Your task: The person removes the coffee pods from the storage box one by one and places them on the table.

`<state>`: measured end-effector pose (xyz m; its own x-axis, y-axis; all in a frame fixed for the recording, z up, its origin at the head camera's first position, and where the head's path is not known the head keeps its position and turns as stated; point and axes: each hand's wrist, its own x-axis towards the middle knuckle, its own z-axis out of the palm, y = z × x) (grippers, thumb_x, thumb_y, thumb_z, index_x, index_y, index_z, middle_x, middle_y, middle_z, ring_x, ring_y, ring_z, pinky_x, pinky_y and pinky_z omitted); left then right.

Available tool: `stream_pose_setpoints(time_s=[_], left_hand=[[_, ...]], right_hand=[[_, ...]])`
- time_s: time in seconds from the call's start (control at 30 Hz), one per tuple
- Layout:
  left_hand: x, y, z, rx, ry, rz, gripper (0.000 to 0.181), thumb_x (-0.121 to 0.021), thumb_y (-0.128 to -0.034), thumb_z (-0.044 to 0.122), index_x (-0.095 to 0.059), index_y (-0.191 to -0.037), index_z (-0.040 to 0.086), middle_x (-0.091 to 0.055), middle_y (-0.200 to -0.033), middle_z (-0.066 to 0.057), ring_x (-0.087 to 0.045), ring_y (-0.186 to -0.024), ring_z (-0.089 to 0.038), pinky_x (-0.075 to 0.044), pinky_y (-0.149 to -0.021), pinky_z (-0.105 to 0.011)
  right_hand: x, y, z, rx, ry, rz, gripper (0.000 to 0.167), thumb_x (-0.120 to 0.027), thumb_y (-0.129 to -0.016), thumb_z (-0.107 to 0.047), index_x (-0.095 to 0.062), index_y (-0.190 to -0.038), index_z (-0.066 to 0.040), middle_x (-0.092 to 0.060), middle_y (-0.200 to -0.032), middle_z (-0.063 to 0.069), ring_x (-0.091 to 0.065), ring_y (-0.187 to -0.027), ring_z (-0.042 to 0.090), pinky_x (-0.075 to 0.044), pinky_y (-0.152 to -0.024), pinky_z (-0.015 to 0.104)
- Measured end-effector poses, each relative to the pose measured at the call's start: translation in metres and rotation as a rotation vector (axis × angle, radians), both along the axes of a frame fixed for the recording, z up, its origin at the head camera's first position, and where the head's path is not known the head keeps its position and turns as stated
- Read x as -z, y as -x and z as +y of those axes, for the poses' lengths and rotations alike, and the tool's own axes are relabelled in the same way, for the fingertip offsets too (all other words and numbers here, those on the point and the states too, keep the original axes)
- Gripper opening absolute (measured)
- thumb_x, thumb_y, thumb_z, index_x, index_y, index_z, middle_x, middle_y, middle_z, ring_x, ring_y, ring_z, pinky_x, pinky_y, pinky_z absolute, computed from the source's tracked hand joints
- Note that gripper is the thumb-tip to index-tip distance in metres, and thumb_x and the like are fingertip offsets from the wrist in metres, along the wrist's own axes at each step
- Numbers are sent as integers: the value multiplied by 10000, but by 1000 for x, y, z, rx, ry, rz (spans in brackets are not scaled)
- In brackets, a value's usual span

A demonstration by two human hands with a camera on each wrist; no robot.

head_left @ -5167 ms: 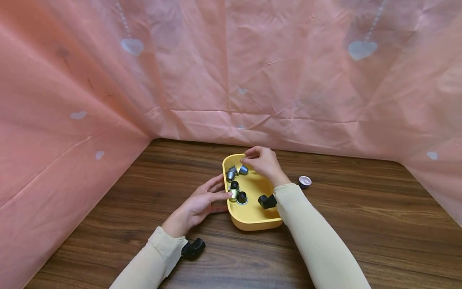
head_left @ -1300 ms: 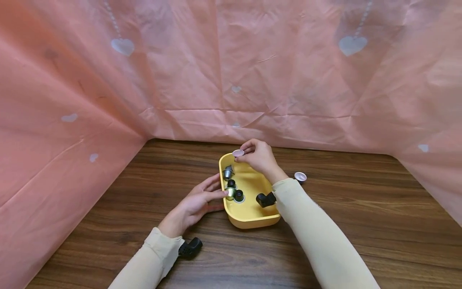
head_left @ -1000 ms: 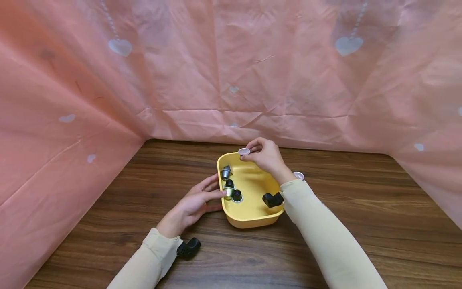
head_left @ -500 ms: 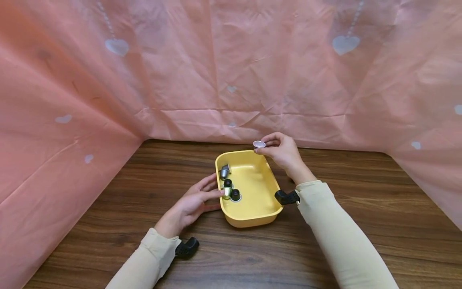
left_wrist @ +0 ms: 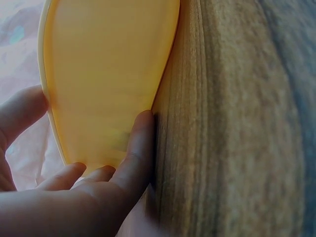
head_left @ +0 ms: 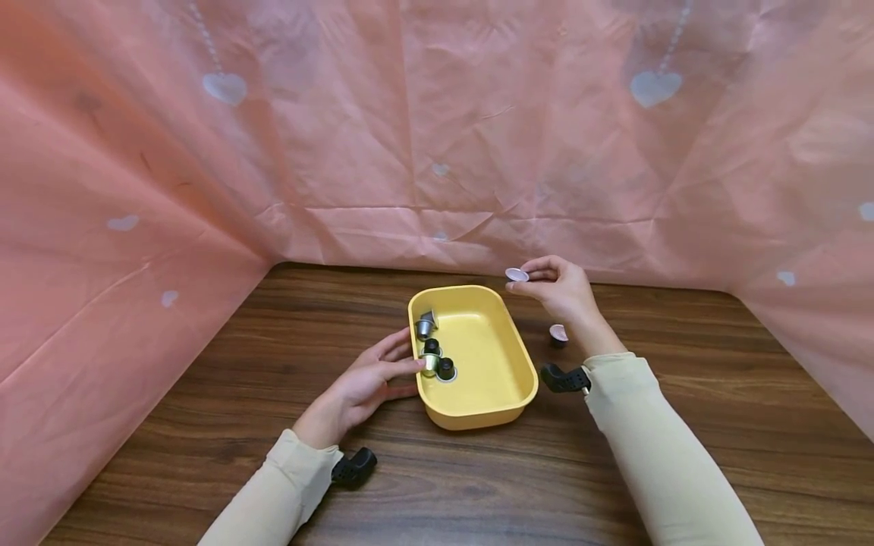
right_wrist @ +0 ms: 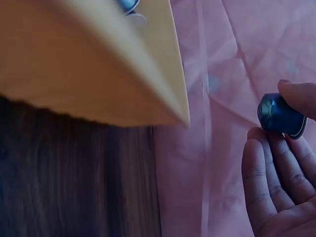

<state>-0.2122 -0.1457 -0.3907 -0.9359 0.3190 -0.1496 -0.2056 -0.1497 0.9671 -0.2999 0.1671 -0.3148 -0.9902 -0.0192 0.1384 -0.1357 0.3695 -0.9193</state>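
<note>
A blue coffee capsule (head_left: 517,275) is pinched between the thumb and fingers of my right hand (head_left: 565,294), with its pale lid facing up. The hand is in the air beyond the far right corner of a yellow tray (head_left: 488,356). My left hand (head_left: 362,388) grips the tray's left side, thumb over the rim and fingers against the outer wall. Inside, along that wall, lie silver-grey capsules (head_left: 425,327), a green capsule (head_left: 429,365) and two dark capsules (head_left: 446,368) standing lid down. The right wrist view shows the held capsule's shiny blue body (right_wrist: 282,116) clearly.
Right of the tray, under the right wrist, a dark capsule (head_left: 558,335) with a pinkish lid rests on the wooden table (head_left: 683,379). Pink sheeting (head_left: 478,136) with pale hearts stands behind and to the left. Each wrist wears a black camera mount (head_left: 355,467).
My right hand has taken a blue capsule from the tray's far end, lifted it over the rim and carried it right. The left hand keeps its grip on the tray.
</note>
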Motion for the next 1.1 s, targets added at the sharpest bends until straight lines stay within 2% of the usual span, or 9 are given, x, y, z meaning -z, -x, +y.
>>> stream_pose_setpoints(time_s=[0.27, 0.57, 0.77, 1.1], left_hand=[[1, 0, 2, -2, -2, -7, 806, -671, -1017, 54, -273, -1713, 144, -351, -1744, -135, -510, -1447, -265, -505, -1178, -585], [1, -2, 1, 0, 3, -12, 800, -675, -1015, 60, -289, -1709, 160, -351, -1746, -119, -503, -1459, -274, -495, -1188, -588], [-2, -2, 0, -4, -10, -19, 807, -680, -1011, 62, -286, -1709, 158, -343, -1749, -116, -466, -1497, -295, -479, -1200, -597], [-2, 0, -1, 6, 2, -13, 801, -678, -1013, 58, -292, -1707, 161, -352, -1744, -107, -498, -1455, -275, -506, -1172, -567]], right_hand=[[15, -4, 20, 43, -13, -9, 506, -917, -869, -303, -674, -1249, -74, -707, -951, -194, -659, -940, -16, -536, -858, 179], [34, -13, 22, 57, 116, -32, 444, -918, -863, -225, -678, -1211, -91, -704, -895, -230, -661, -896, -26, -525, -775, 168], [36, -15, 23, 56, 138, -21, 443, -917, -856, -204, -676, -1209, -88, -701, -905, -217, -662, -859, -30, -531, -720, 197], [39, -17, 40, 80, 97, 5, 411, -914, -864, -203, -679, -1183, -96, -700, -873, -256, -673, -854, -51, -567, -754, 152]])
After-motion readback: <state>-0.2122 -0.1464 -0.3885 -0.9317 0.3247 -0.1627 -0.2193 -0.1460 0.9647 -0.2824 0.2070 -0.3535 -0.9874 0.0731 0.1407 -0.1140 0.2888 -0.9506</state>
